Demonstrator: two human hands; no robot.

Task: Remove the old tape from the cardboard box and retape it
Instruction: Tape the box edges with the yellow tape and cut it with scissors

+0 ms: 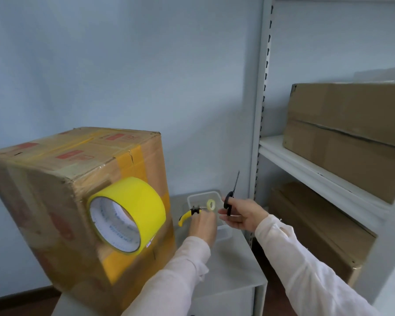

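Two tools out at the tub [201,194], just right of the box [62,201].
R hand [240,216] gripped scissors [228,201], blade up, near L hand [202,225]: a slip could nick fingers. L hand was at pliers [184,218] on tub's box-side rim; grip hidden, can't tell. Tub held a small roll [211,204]. Old tape [132,161] not yet off box; big roll [132,208] hung off box's side, might drop.

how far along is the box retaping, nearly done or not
Looks done: yellow tape runs over the top edge of the cardboard box and down its side. In hand: the right hand grips black scissors; the left hand reaches to the clear tub by the pliers. Left: the tape roll hangs on the box, seemingly uncut, so probably cutting it free.
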